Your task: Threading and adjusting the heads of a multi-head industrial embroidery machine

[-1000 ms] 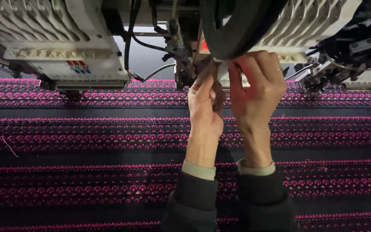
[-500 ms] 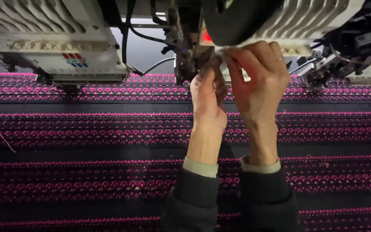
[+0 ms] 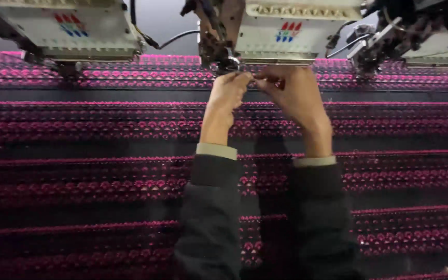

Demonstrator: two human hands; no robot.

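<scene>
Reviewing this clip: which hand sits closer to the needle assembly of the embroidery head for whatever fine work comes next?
Left, probably. The left hand has its fingertips directly beneath the needle assembly; the right hand pinches beside it, slightly farther off, likely steadying something too fine to make out.

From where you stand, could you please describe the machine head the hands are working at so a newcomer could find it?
Above the dark fabric with pink stitched rows runs a line of pale embroidery heads. The middle head is the one, directly above the left hand and right hand. Unlike its neighbours, both hands meet just beneath its needle area.
</scene>
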